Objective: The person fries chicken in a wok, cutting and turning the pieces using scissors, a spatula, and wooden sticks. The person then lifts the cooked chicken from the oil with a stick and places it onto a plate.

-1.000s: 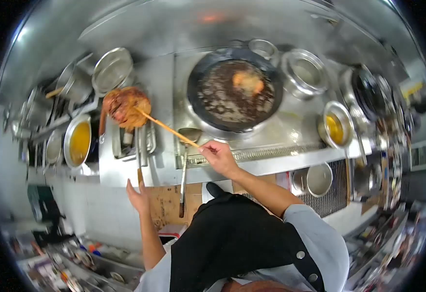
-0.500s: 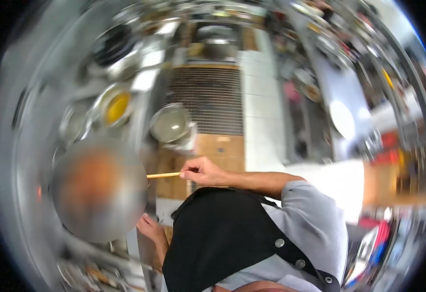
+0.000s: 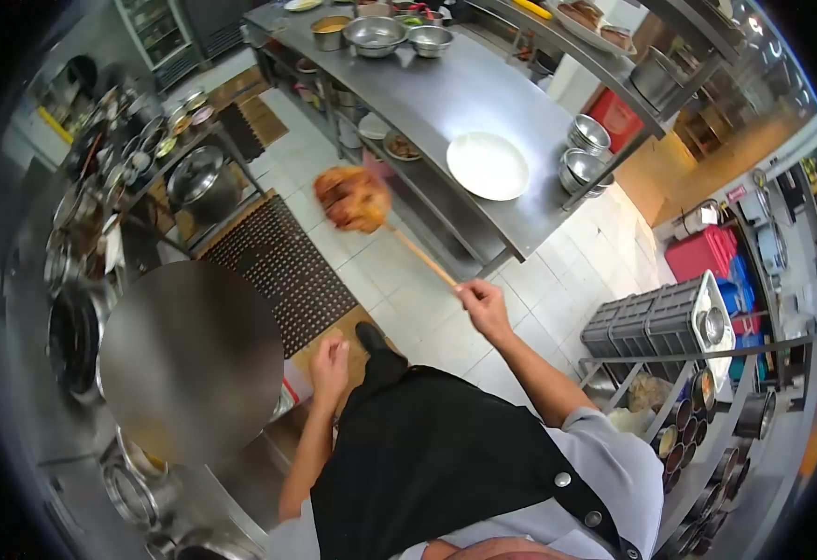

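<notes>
In the head view, my right hand (image 3: 485, 306) is closed around the end of a long wooden handle (image 3: 422, 255) of a cooking tool. At the far end of the handle is a glossy, browned piece of food (image 3: 352, 199), like roasted or fried meat, held up over the floor. It hides the tool's head, so I cannot tell its kind. My left hand (image 3: 330, 366) is raised in front of the apron with its fingers curled in, and I see nothing in it. A round blurred patch covers what lies left of that hand.
Ahead to the right stands a steel table (image 3: 427, 103) bearing a white plate (image 3: 488, 166) and metal bowls (image 3: 376, 35). Grey crates (image 3: 651, 317) and a rack of pots (image 3: 698, 448) are at my right. A black mat (image 3: 282, 266) covers part of the tiled floor.
My view has turned right, from the stove side toward the steel table. My right hand has carried the tool up and out with the browned food; my left hand has risen and curled.
</notes>
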`<move>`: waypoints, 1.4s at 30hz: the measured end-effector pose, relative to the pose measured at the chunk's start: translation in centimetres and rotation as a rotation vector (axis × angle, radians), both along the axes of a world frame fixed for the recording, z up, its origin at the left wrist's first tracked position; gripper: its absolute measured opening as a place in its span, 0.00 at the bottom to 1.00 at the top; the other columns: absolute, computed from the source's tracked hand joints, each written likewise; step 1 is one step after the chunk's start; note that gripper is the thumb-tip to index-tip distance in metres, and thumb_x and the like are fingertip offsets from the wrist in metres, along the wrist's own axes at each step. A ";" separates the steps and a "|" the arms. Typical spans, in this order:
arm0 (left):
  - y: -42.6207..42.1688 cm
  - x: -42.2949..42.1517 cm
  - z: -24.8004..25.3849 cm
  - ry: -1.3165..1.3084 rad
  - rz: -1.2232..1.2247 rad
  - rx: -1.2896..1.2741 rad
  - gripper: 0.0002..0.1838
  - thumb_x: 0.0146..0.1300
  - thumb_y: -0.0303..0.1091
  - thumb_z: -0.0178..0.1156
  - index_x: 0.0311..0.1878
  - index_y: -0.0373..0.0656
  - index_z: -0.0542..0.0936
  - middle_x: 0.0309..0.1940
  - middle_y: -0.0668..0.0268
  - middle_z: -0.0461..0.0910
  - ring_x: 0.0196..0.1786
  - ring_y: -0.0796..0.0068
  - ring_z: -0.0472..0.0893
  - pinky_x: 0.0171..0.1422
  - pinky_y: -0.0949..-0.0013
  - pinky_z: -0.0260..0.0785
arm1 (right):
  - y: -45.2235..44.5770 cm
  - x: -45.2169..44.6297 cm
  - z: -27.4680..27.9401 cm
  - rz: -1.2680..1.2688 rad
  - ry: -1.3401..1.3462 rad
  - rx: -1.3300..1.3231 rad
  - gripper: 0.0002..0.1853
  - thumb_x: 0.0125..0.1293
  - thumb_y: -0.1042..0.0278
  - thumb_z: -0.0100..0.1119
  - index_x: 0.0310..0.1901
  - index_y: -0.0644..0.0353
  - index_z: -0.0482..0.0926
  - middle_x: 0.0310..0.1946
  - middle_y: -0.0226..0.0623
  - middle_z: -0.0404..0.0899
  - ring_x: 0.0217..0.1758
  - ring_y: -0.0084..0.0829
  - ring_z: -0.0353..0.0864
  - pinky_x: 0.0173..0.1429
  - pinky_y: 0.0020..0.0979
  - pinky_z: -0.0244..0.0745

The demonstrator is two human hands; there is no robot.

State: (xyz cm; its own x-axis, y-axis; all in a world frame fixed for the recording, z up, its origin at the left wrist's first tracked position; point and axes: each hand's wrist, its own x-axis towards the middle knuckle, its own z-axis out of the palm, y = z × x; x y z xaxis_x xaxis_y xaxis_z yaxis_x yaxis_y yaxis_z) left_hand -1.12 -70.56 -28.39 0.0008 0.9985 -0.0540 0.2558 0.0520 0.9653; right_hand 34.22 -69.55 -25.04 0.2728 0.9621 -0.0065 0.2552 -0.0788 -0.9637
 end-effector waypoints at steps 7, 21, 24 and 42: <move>24.0 15.8 -3.5 0.039 -0.360 0.016 0.16 0.67 0.41 0.71 0.48 0.38 0.82 0.37 0.59 0.87 0.41 0.69 0.84 0.48 0.64 0.77 | 4.1 11.5 -0.1 -0.495 -0.215 -0.081 0.15 0.70 0.61 0.68 0.37 0.68 0.88 0.22 0.28 0.80 0.26 0.19 0.73 0.31 0.28 0.67; 36.4 38.7 -5.8 -0.318 -0.343 -0.572 0.25 0.63 0.21 0.56 0.66 0.38 0.75 0.51 0.56 0.85 0.38 0.64 0.88 0.28 0.60 0.82 | 5.5 14.1 1.4 -0.623 -0.693 -0.469 0.15 0.69 0.55 0.65 0.39 0.59 0.89 0.31 0.51 0.87 0.36 0.53 0.88 0.43 0.47 0.80; 33.6 36.2 -5.8 -0.452 -0.312 -0.582 0.22 0.67 0.21 0.53 0.65 0.35 0.74 0.52 0.54 0.85 0.43 0.63 0.88 0.38 0.62 0.84 | 1.6 15.7 4.8 -0.554 -0.700 -0.492 0.13 0.68 0.57 0.67 0.41 0.59 0.90 0.32 0.52 0.87 0.36 0.51 0.88 0.44 0.45 0.81; -7.1 8.5 -0.6 -0.847 0.517 -0.380 0.22 0.66 0.19 0.58 0.63 0.31 0.76 0.52 0.52 0.86 0.49 0.57 0.89 0.53 0.52 0.87 | 7.0 13.6 4.6 0.465 -0.575 0.089 0.12 0.76 0.68 0.62 0.52 0.67 0.85 0.33 0.35 0.83 0.36 0.25 0.79 0.42 0.31 0.75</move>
